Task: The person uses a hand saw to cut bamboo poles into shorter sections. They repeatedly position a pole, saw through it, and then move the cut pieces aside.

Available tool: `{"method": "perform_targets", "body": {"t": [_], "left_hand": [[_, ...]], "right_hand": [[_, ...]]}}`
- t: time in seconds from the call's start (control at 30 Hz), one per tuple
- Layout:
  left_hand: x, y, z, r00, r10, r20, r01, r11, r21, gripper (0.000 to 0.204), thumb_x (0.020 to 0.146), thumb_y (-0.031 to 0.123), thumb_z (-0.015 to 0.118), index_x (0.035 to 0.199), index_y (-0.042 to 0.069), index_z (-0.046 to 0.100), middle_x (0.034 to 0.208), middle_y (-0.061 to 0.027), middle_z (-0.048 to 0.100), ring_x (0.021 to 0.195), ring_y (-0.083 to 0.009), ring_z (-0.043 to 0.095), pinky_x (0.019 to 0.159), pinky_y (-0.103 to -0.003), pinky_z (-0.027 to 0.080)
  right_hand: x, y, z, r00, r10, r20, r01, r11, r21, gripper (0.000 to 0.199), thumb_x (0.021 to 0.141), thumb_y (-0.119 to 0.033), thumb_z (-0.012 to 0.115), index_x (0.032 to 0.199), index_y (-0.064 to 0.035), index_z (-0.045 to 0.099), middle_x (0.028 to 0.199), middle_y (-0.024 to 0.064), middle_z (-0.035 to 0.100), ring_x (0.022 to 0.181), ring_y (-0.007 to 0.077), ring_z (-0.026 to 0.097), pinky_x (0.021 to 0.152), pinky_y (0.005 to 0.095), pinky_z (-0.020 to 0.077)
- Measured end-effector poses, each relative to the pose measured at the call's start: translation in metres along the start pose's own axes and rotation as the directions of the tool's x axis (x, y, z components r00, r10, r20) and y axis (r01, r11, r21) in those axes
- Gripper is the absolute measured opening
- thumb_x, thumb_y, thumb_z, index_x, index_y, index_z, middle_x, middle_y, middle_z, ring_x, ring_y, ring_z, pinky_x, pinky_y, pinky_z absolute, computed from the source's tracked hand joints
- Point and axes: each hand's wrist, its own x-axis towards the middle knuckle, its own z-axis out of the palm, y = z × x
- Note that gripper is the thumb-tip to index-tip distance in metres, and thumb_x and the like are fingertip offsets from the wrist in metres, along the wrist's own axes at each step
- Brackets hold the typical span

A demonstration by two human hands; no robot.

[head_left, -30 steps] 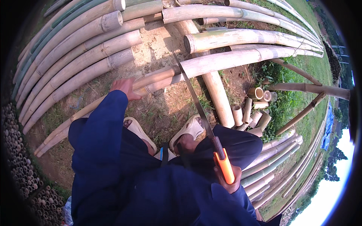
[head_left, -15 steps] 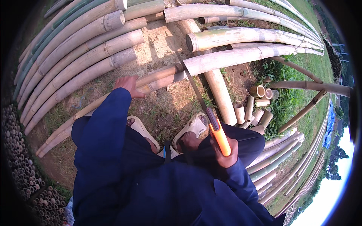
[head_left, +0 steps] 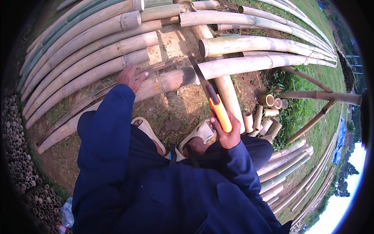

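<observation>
My right hand (head_left: 228, 130) is closed around the orange handle of a handsaw (head_left: 201, 76), whose long dark blade points away from me. The blade crosses a thick pale bamboo pole (head_left: 156, 86) beside a dark band on its surface. How deep the blade sits, I cannot make out. At the left part of that pole, my left hand (head_left: 132, 78) has its fingers spread and thumb out, grasping nothing. Whether its palm touches the pole is hidden. A thin dark strip (head_left: 85, 102) runs along the pole's far side. Another bamboo pole (head_left: 229, 99) lies crosswise underneath, right of the blade.
Several long bamboo poles (head_left: 97, 58) lie side by side at left, more (head_left: 253, 46) at far right. Short cut bamboo pieces (head_left: 257, 117) sit by the grass at right, near a pole frame (head_left: 319, 95). Many stacked bamboo ends (head_left: 23, 156) line the left edge. My sandalled feet are below.
The saw and my right hand have moved forward, away from me. My left hand has shifted slightly farther away. The pole under the blade shows a broader pale surface than before.
</observation>
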Motion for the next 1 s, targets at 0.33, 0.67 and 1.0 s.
{"method": "perform_targets", "body": {"t": [0.33,0.67,1.0], "left_hand": [[-0.022,0.030,0.009,0.921,-0.115,0.373,0.017,0.966,0.257,0.086,0.062,0.049,0.088,0.131,0.008,0.057,0.119,-0.0214,0.070,0.112,-0.0405,0.067,0.100,-0.051,0.052],[-0.019,0.033,0.017,0.923,-0.118,0.365,0.018,0.964,0.267,0.079,0.062,0.044,0.087,0.125,0.007,0.058,0.118,-0.0222,0.070,0.110,-0.0407,0.068,0.097,-0.050,0.054],[-0.030,0.028,0.013,0.941,-0.112,0.319,0.014,0.956,0.292,0.073,0.061,0.044,0.088,0.117,0.009,0.059,0.111,-0.0207,0.071,0.105,-0.0410,0.069,0.093,-0.051,0.052]], "right_hand": [[-0.013,-0.013,-0.003,0.966,0.254,0.051,-0.252,0.967,-0.042,0.023,0.096,-0.011,0.074,0.111,0.0053,0.069,0.085,0.0117,0.071,0.076,0.0144,0.066,0.073,0.0302,0.0531],[-0.040,-0.007,-0.001,0.997,0.077,-0.002,-0.077,0.995,-0.062,0.014,0.093,-0.005,0.074,0.099,0.0048,0.067,0.071,0.0116,0.065,0.061,0.0125,0.056,0.058,0.0324,0.0476],[-0.106,-0.058,-0.049,0.989,0.139,0.044,-0.132,0.982,-0.138,0.036,0.091,-0.005,0.072,0.127,0.0020,0.069,0.097,0.0156,0.077,0.089,0.0199,0.076,0.082,0.0310,0.0566]]}}
